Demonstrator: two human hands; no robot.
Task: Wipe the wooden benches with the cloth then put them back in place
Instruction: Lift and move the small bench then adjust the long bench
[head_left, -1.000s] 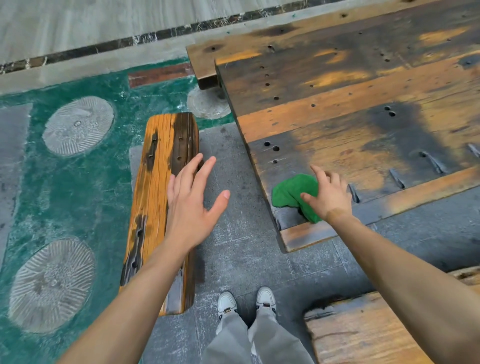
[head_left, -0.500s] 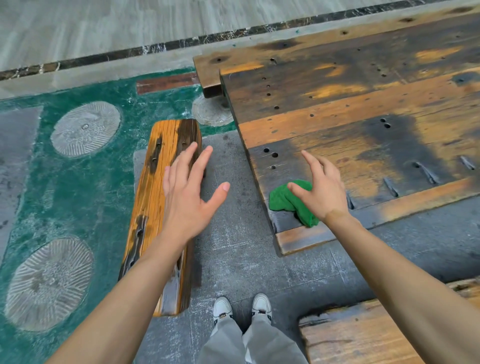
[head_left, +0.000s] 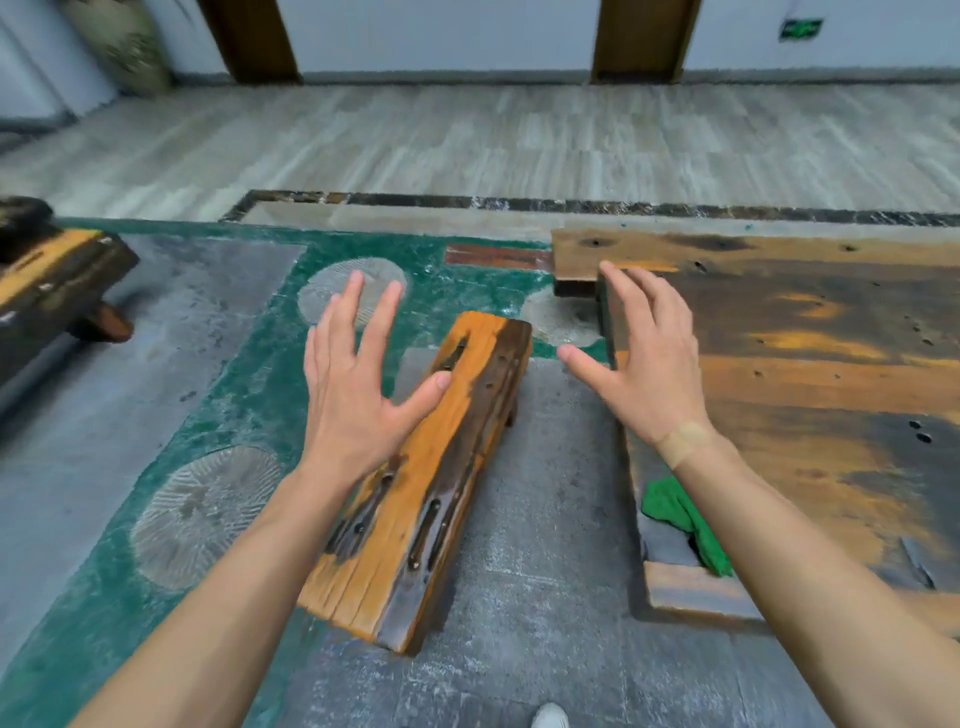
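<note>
Your left grip (head_left: 358, 395) and right grip (head_left: 644, 364) are spread wide, holding nothing, over the narrow orange-and-dark wooden bench (head_left: 421, 483). Grey rough floor (head_left: 545, 519) lies open between it and the worn plank tabletop (head_left: 810, 364), where the crumpled green cloth (head_left: 675, 514) rests near the edge.

Single head-worn wide-angle view, looking forward and down from standing height. Near the bottom edge, both forearms reach into the frame, left hand (head_left: 353, 395) and right hand (head_left: 649, 374) at centre. Wooden bench (head_left: 431, 478) just below, table (head_left: 831, 364) at right, far wall and door frames along the top edge.
</note>
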